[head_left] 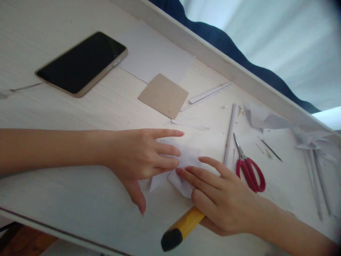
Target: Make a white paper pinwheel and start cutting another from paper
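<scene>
A folded piece of white paper lies on the pale wooden desk. My left hand lies flat on its left part, fingers stretched out and thumb spread toward me. My right hand presses its extended fingertips on the paper's lower right part. Under that hand's palm sticks out a yellow tool with a black end, apparently held against the palm by the lower fingers.
Red-handled scissors lie just right of the paper beside a rolled paper tube. A black phone, a white sheet and a brown cardboard square sit farther back. Paper scraps and strips litter the right side.
</scene>
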The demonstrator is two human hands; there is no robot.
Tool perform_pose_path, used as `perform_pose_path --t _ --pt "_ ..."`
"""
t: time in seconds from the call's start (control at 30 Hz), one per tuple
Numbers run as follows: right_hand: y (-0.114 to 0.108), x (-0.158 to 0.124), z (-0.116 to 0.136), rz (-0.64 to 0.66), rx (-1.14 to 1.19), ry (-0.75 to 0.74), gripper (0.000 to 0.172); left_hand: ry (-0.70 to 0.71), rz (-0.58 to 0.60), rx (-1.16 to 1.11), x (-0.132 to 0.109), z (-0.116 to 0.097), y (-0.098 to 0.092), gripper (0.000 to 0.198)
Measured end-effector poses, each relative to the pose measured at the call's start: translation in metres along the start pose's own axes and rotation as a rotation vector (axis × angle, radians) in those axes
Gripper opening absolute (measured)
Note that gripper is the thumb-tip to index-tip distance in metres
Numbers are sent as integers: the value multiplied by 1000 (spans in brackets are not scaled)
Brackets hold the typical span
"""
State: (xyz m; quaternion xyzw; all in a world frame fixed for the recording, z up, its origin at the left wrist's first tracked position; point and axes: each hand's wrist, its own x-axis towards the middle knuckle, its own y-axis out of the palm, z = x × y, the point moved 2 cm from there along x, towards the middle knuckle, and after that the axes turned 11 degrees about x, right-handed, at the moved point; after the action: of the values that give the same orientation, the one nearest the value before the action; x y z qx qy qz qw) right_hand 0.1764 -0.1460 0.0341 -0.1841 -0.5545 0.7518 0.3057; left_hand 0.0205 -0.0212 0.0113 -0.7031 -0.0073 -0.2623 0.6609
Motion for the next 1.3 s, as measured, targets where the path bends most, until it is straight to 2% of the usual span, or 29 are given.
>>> perform_pose_path --t 0.27,0.5,0.77,1.3 --pt "1 1 -1 20 72 44 14 -10 -10 -62 -3 0 1 71" --pt "1 1 -2 21 94 52 13 -14 -75 -111 -7 1 3 77" --pt "0 -2 1 87 86 67 15 47 -38 -142 -7 3 3 79" --pt "-2 -1 1 77 76 81 12 51 23 -23 -5 -3 1 80"
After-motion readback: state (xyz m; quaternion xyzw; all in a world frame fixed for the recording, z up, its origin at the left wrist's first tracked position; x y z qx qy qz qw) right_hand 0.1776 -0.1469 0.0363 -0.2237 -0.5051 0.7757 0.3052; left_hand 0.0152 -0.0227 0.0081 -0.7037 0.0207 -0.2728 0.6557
